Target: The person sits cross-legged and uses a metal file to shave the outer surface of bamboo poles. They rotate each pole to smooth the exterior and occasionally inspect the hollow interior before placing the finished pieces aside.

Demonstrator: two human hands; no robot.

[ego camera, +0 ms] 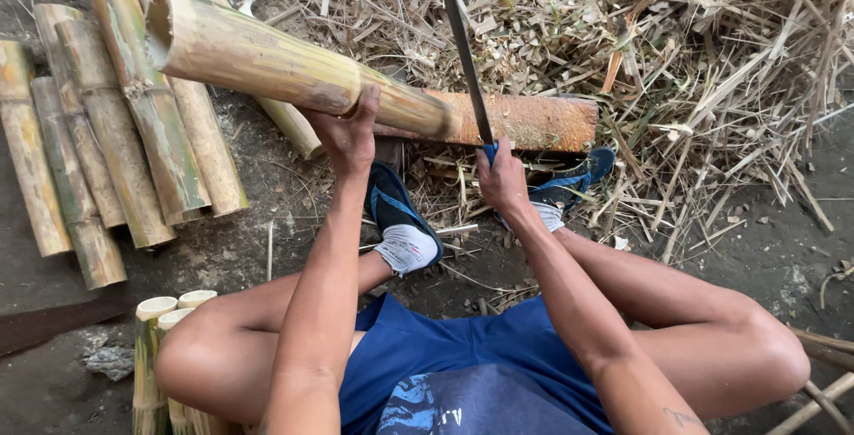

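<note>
My left hand (pixel 349 135) grips a thick yellow-green bamboo section (pixel 267 60) from below, holding it tilted with its near end resting on a brown wooden block (pixel 543 121). My right hand (pixel 503 179) is closed around the blue handle of a long dark knife (pixel 468 66). The blade points up and away, standing just past the bamboo's lower end, above the block. I sit on the ground with my knees apart, both feet in blue sandals (pixel 400 213) close to the block.
Several cut bamboo sections (pixel 116 132) lie side by side on the left. Short bamboo pieces (pixel 160 346) stand by my left knee. A big heap of dry bamboo shavings (pixel 676 52) covers the ground behind the block. Dark dirt ground (pixel 774 239) lies on the right.
</note>
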